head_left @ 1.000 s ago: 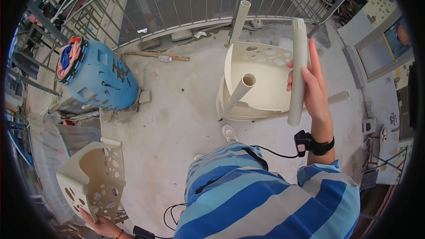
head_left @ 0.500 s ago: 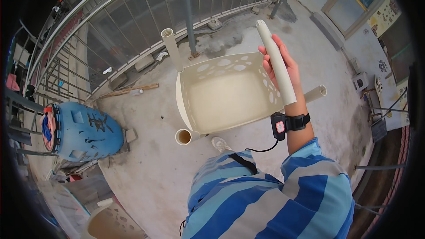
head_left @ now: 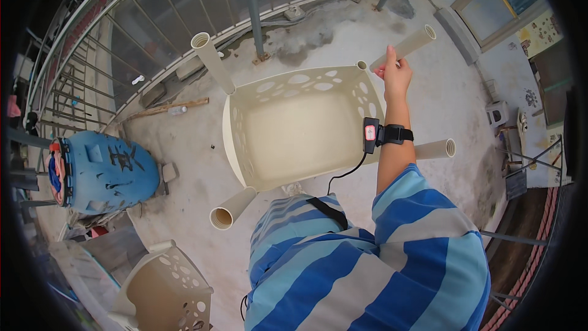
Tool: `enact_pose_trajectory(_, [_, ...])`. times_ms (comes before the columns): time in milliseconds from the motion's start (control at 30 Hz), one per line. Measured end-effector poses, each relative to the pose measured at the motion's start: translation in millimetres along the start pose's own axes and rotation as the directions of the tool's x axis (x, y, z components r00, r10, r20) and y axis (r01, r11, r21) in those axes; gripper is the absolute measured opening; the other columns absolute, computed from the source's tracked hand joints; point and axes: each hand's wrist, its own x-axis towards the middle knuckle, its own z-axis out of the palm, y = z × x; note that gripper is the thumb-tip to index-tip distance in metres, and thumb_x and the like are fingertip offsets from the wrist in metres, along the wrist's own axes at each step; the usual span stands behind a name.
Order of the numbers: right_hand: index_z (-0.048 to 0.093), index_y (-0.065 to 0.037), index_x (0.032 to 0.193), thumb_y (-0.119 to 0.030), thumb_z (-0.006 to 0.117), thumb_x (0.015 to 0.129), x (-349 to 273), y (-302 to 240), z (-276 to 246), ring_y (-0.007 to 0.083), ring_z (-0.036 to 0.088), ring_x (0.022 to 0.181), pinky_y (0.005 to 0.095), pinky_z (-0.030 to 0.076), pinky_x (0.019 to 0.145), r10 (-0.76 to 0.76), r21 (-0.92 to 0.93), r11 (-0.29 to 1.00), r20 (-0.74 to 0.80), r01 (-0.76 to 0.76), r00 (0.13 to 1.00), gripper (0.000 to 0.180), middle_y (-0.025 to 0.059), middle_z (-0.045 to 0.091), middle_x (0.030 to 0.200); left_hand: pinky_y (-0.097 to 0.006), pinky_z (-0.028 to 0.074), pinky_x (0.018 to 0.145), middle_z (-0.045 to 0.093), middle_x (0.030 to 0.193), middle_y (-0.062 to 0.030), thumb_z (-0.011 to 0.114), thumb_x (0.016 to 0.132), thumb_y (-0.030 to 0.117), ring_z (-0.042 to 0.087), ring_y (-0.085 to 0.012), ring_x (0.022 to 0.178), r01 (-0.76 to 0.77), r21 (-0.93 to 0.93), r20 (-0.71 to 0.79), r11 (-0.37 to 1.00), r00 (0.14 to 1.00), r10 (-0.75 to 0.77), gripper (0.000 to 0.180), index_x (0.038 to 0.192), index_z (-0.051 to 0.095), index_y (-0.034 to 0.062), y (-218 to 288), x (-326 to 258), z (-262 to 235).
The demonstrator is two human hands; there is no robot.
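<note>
The right hand [head_left: 395, 73] pinches a cream plastic tube [head_left: 407, 46] above the cream plastic basket's [head_left: 294, 122] far right corner (the left hand is hidden); next, it must slide straight in.

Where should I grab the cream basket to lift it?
Probably by two of its corner tubes, such as the near-left tube and the near-right tube, reaching in from the shirt side. The basket is wide with holed walls, and the tubes stick out like handles. The right hand already grips a tube at the far-right corner.

Stained concrete floor [head_left: 184, 178], cream basket [head_left: 294, 129], blue barrel [head_left: 104, 171], perhaps debris
</note>
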Motion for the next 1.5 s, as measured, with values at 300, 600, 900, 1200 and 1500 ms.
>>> enact_pose_trajectory(300, [0.054,0.008,0.101,-0.032,0.058,0.092,11,20,20,0.0107,0.053,0.051,0.0256,0.052,0.051,-0.177,-0.149,0.973,-0.008,0.174,0.984,0.040,0.0051,0.055,0.066,-0.038,0.047,0.092,0.068,0.098,-0.0168,0.059,0.077,0.005,0.063,-0.0330,0.094,0.040,0.039,0.039,0.998,0.998,-0.042,0.040,0.116,0.062,0.0042,9,1,-6])
enact_pose_trajectory(600, [0.055,0.007,0.094,-0.033,0.059,0.088,11,1,29,0.0198,0.064,0.055,0.0318,0.052,0.055,-0.162,-0.481,0.851,0.145,0.213,0.976,0.041,0.0146,0.065,0.076,-0.041,0.045,0.093,0.068,0.093,-0.0171,0.061,0.075,0.006,0.062,-0.0346,0.088,0.136,0.054,0.086,0.989,0.986,-0.140,0.041,0.116,0.062,0.0061,12,-2,-15])
enact_pose_trajectory(900, [0.055,0.007,0.089,-0.036,0.061,0.087,21,1,32,0.0207,0.064,0.052,0.0313,0.051,0.053,-0.128,-0.493,0.839,0.235,0.232,0.964,0.044,0.0150,0.063,0.071,-0.046,0.033,0.104,0.067,0.085,-0.0147,0.062,0.073,0.006,0.061,-0.0363,0.080,-0.023,0.045,0.061,0.999,0.998,0.020,0.042,0.114,0.063,0.0094,-7,-2,-1])
enact_pose_trajectory(1200, [0.058,0.005,0.091,-0.040,0.060,0.087,42,14,23,0.0175,0.062,0.047,0.0281,0.049,0.051,-0.117,-0.427,0.880,0.224,0.206,0.967,0.046,0.0113,0.062,0.063,-0.048,0.049,0.071,0.064,0.077,-0.0219,0.060,0.073,0.008,0.060,-0.0399,0.067,-0.026,0.159,0.002,0.987,1.000,0.026,0.029,0.101,0.065,-0.0003,-32,-2,11])
enact_pose_trajectory(1500, [0.060,0.006,0.093,-0.037,0.068,0.079,49,26,12,0.0313,0.066,0.079,0.0376,0.050,0.073,-0.297,-0.575,0.718,0.257,0.392,0.920,0.046,0.0194,0.068,0.081,-0.046,0.049,0.065,0.063,0.076,-0.0242,0.058,0.069,0.008,0.059,-0.0389,0.064,-0.038,0.085,0.043,0.996,0.998,0.035,0.030,0.096,0.065,-0.0030,-39,-3,17])
